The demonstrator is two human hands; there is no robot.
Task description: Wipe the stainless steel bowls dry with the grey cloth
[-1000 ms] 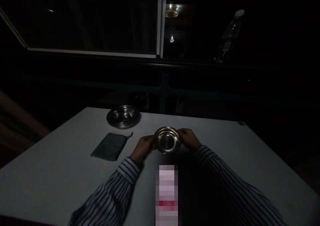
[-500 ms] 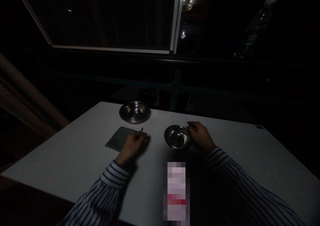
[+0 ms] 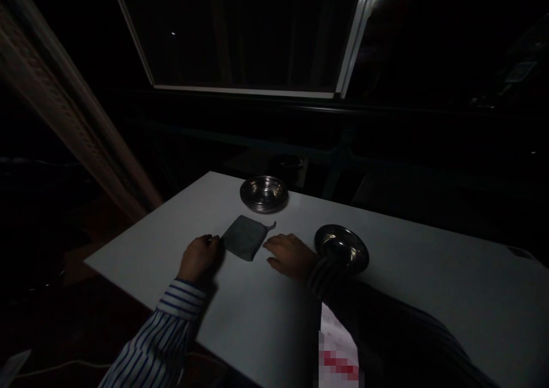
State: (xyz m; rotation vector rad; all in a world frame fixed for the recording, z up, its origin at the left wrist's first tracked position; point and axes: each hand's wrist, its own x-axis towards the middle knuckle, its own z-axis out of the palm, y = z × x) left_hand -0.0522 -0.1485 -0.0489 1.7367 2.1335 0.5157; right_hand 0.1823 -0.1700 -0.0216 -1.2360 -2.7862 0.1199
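A small square grey cloth (image 3: pixel 244 237) with a thin loop at its far right corner lies on the white table (image 3: pixel 253 313). My left hand (image 3: pixel 198 258) is at its left corner, thumb and fingers closed on the edge. To the right of the cloth is my right hand (image 3: pixel 290 255), palm down with fingers stretched toward it, apparently not gripping anything. Just beyond the right wrist sits a single shiny metal bowl (image 3: pixel 342 246), partly covered by the sleeve. A stack of similar metal bowls (image 3: pixel 263 194) stands behind the cloth.
A pale sheet with a red band (image 3: pixel 338 342), partly blurred out, shows below the right forearm. Behind the table is a dark window with a light frame (image 3: pixel 244 91). A curtain (image 3: pixel 72 102) hangs at the left, and a pale cable (image 3: pixel 64 366) runs low at the left.
My right hand has let go of the single bowl and moved left to the cloth. My left hand has shifted from the cloth's right side to its left corner. The view has turned left.
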